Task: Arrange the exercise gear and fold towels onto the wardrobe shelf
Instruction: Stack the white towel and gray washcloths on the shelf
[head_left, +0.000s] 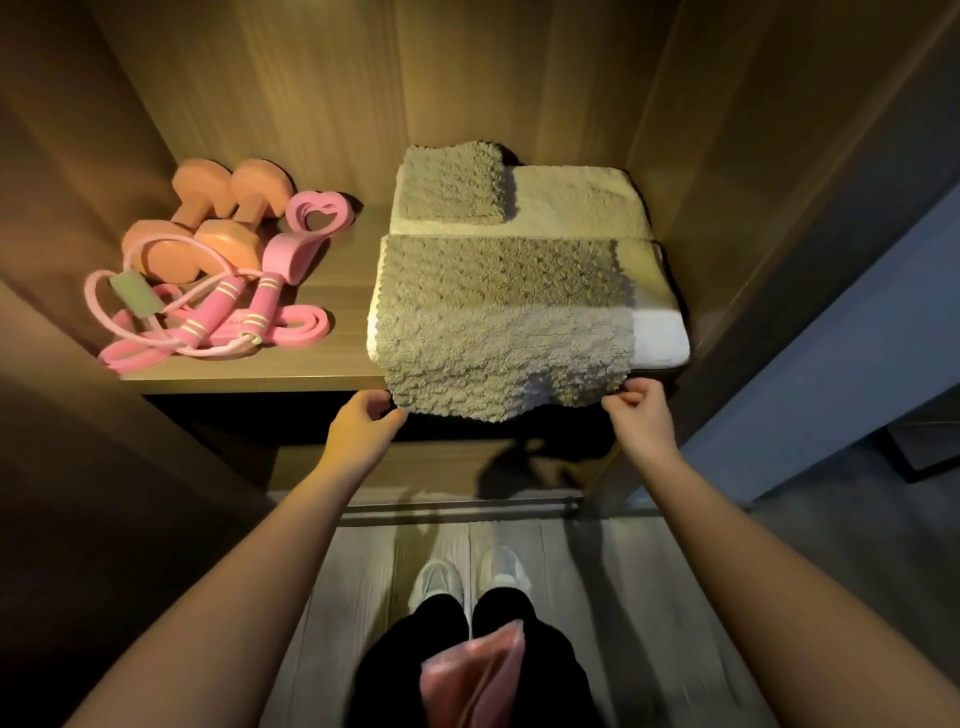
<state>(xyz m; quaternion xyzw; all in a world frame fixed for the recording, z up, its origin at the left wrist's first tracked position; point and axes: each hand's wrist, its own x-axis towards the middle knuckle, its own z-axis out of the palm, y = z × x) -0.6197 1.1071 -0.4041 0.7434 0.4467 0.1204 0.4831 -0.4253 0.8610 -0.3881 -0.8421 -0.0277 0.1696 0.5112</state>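
Observation:
A fluffy beige towel (501, 322) lies spread over a folded white towel (660, 335) on the right side of the wooden wardrobe shelf (249, 376), its near edge hanging past the shelf front. My left hand (363, 423) pinches the near left corner of the beige towel. My right hand (641, 410) pinches its near right corner. Behind them sits a second white folded towel (576, 200) with a small folded beige towel (452, 182) on top. On the shelf's left lie two orange dumbbells (208, 218), a pink skipping rope (218, 312), pink resistance bands (296, 327) and a pink heart-shaped ring (322, 213).
The wardrobe's wooden side walls (727, 156) close in the shelf on both sides. Below the shelf front is a dark gap and a lower board (415, 467). My feet in white shoes (467, 571) stand on grey plank flooring. A pink cloth (467, 675) hangs at my waist.

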